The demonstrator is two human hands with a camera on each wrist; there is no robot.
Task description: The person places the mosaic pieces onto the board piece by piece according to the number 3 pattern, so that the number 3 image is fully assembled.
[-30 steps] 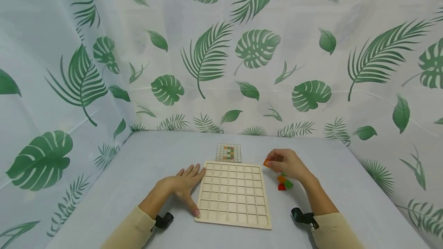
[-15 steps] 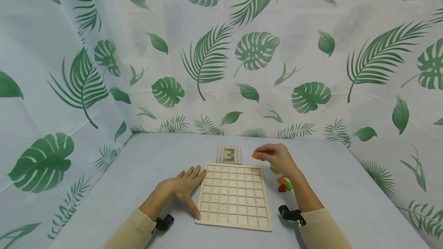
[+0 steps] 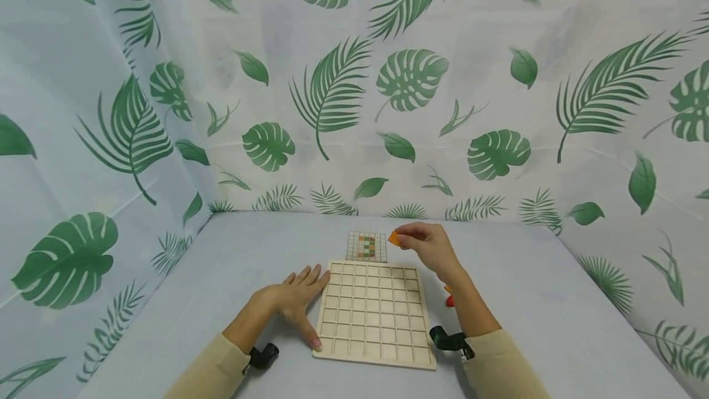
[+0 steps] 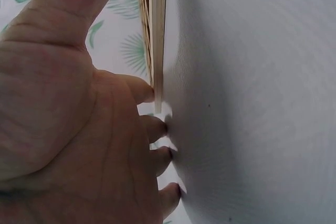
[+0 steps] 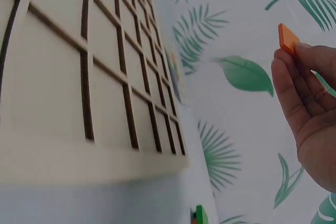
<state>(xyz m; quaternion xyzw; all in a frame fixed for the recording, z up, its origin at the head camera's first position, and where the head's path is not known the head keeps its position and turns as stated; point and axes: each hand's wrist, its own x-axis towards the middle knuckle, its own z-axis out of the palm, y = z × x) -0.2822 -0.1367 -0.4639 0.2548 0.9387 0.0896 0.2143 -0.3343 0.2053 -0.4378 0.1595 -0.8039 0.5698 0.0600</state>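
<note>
My right hand pinches a small flat orange tile between thumb and fingertips, above the table behind the board's far right corner. In the right wrist view the orange tile sticks out past the fingertips. A pale wooden grid board with square recesses lies in front, no tiles in it. My left hand rests spread at the board's left edge, thumb at the near corner and index finger by the far one. The left wrist view has the left hand with fingertips on the table beside the board's edge.
A small pattern card with a grid of coloured squares lies just behind the board. Right of the board, a red piece peeks out beside my right forearm, which hides other pieces. A green piece shows low in the right wrist view.
My right hand has carried the orange tile left and away from me, from beside the loose pieces to near the pattern card. The left hand and the board have stayed put.
</note>
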